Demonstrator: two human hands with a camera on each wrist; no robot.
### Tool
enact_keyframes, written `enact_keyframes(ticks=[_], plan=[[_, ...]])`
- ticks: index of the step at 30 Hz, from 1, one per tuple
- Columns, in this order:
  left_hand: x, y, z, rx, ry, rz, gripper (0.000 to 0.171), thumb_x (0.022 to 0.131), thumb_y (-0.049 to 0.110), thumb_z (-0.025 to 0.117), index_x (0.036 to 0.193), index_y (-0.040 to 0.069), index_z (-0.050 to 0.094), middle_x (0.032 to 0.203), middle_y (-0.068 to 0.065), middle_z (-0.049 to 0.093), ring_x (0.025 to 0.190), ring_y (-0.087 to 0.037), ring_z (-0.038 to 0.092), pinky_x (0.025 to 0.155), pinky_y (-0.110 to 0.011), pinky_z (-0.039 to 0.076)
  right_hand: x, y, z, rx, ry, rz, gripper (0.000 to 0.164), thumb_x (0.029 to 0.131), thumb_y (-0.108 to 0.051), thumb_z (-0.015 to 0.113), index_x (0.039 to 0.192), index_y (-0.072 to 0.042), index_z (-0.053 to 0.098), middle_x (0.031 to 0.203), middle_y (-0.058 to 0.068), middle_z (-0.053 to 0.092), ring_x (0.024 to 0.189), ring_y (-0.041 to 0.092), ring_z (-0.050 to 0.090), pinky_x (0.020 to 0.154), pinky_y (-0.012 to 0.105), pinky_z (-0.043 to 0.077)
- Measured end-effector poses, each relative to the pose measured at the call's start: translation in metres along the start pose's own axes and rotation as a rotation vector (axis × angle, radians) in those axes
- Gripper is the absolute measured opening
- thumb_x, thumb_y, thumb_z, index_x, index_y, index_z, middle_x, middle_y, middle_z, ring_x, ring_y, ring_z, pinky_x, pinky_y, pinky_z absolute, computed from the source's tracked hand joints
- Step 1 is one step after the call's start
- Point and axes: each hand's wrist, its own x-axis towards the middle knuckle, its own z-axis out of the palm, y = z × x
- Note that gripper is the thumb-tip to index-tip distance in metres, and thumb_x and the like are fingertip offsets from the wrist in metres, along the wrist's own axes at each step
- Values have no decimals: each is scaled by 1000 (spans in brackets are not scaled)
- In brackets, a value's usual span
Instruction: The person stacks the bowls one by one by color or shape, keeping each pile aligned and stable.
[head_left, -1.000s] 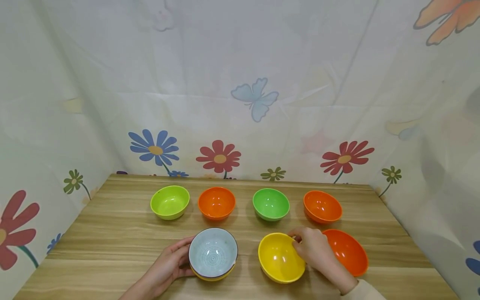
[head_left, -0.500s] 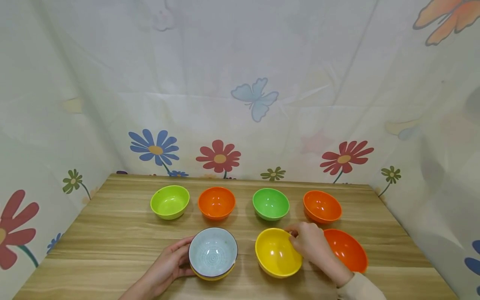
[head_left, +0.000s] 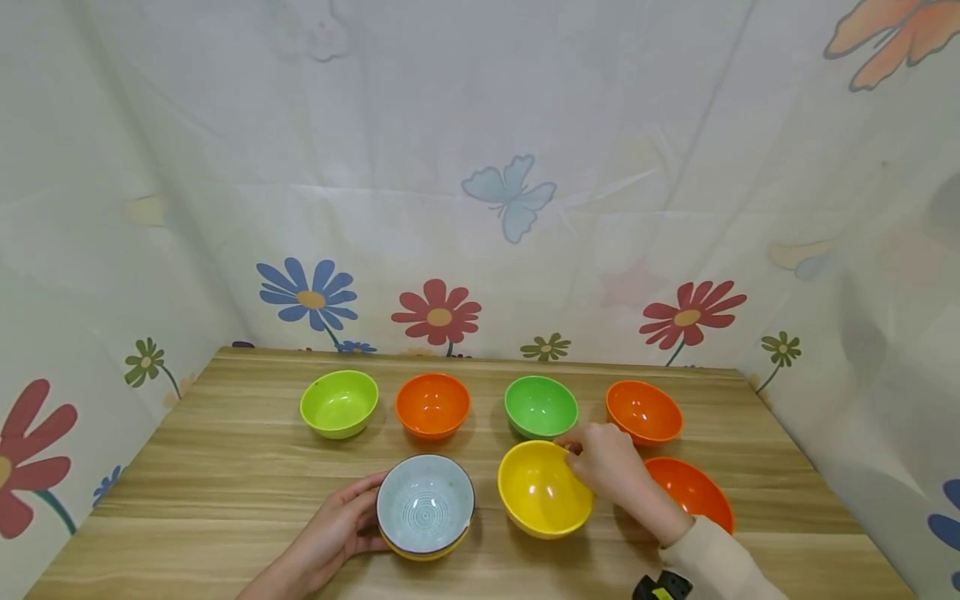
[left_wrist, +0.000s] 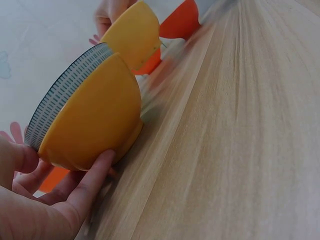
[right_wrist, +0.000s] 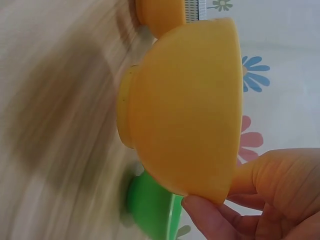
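My left hand [head_left: 337, 529] grips a two-bowl stack from its left side. A pale blue-grey bowl [head_left: 426, 504] with a dark rim sits nested in a yellow bowl [left_wrist: 97, 115], whose outside shows in the left wrist view. The left thumb is at the rim and the fingers lie against the yellow wall. To the right, my right hand [head_left: 611, 467] pinches the far right rim of another yellow bowl [head_left: 546, 492] between thumb and fingers. This bowl hangs above the table, its foot apart from the wood in the right wrist view.
Along the back stand a lime bowl [head_left: 340, 406], an orange bowl [head_left: 432, 407], a green bowl [head_left: 541, 408] and a second orange bowl [head_left: 643, 412]. A larger orange-red bowl [head_left: 693, 492] lies beside the right forearm, partly hidden. Flower-printed cloth surrounds the wooden table [head_left: 225, 467].
My right hand has lifted the yellow bowl and moved it leftward and away from me, nearer the green bowl. The left hand and its stack have stayed put.
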Motion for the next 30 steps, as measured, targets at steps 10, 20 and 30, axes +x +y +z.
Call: enact_keyframes(ticks=[10,20,30], plan=[[0,1,0,-4,-5,0,55,95,25,48,141,0,30,124,-10,56,99,-19,59,79,-43,52,11,-14,-11,-27,-15,-29,21,74,0,64,90,-9,74,71,3,65,55,12,46,47,20,41],[-1,0,0,-7,-5,4,56,95,25,48,141,-1,29,123,-10,57,100,-18,58,80,-44,52,18,-34,-19,-9,-13,-54,20,75,-1,64,90,-9,74,71,1,65,56,12,48,48,20,43],[0,-1,-1,-9,-8,9,56,95,26,49,141,-1,30,123,-9,57,100,-18,58,80,-44,52,26,-54,-20,-23,-9,-111,17,77,-5,66,91,-12,74,73,1,66,58,10,51,49,20,43]])
